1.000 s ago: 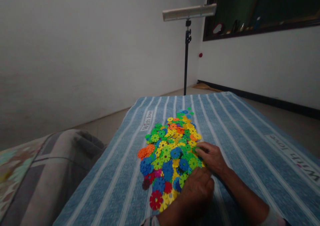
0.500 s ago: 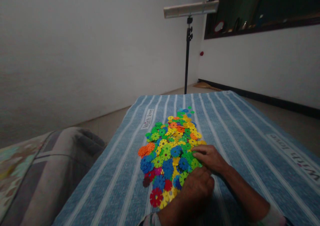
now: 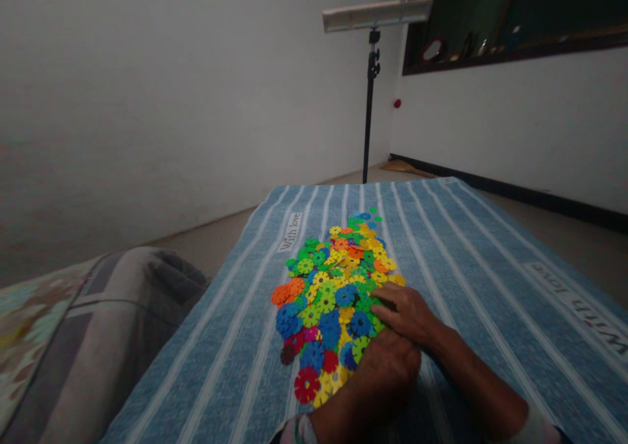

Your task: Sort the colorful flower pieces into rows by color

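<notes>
The left hand (image 3: 385,369), fingers curled and knuckles up, rested at the six o'clock edge of the heap of flat, bright plastic snowflake discs (image 3: 333,293); whether it gripped a disc could not be told. Just beyond, at four o'clock, the right hand (image 3: 407,313) lay loosely open, fingertips pressing green discs. Sorting seemed underway; picking one disc would need a pinch. No container showed, only the blue striped cloth (image 3: 466,261).

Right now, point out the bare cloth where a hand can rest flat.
Bare striped cloth lies right of the disc pile, out to the "With love" print, and a narrower strip left of it. Crowded: the middle, where the right hand and left hand rest on discs.
</notes>
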The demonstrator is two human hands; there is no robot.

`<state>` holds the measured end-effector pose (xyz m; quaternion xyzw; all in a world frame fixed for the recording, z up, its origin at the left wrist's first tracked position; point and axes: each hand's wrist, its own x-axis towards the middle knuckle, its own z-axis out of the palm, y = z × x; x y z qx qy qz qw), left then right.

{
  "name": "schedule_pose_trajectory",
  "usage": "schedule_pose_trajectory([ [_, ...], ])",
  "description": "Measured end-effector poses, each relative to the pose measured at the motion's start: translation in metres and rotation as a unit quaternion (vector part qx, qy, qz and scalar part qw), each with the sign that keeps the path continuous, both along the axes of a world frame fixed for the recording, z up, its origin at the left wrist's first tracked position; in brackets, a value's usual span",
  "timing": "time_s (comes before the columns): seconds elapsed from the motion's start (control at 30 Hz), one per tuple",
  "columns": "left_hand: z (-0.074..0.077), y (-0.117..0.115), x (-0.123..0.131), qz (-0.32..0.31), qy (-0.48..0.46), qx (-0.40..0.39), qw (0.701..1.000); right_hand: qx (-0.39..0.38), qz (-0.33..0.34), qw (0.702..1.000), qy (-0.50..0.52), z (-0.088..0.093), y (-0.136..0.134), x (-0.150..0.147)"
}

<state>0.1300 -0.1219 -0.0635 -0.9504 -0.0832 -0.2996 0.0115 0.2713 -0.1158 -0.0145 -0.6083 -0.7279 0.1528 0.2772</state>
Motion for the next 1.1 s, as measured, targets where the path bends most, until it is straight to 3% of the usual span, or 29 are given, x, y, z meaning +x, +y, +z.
schedule_pose_trajectory([
  [0.17, 0.003, -0.001, -0.002, 0.005, 0.049, -0.015, 0.999, -0.025, -0.007, 0.999, -0.024, 0.006, 0.000, -0.007],
  [0.43, -0.006, -0.001, -0.005, 0.012, 0.093, -0.006, 0.996, -0.057, -0.015, 0.997, -0.047, 0.014, -0.002, -0.018],
  [0.7, -0.005, -0.001, -0.006, 0.011, 0.112, -0.004, 0.994, -0.065, -0.036, 0.995, -0.070, 0.013, -0.002, -0.024],
  [1.1, -0.019, -0.002, -0.009, 0.030, 0.113, -0.002, 0.993, -0.097, -0.055, 0.987, -0.116, 0.024, -0.001, -0.036],
])
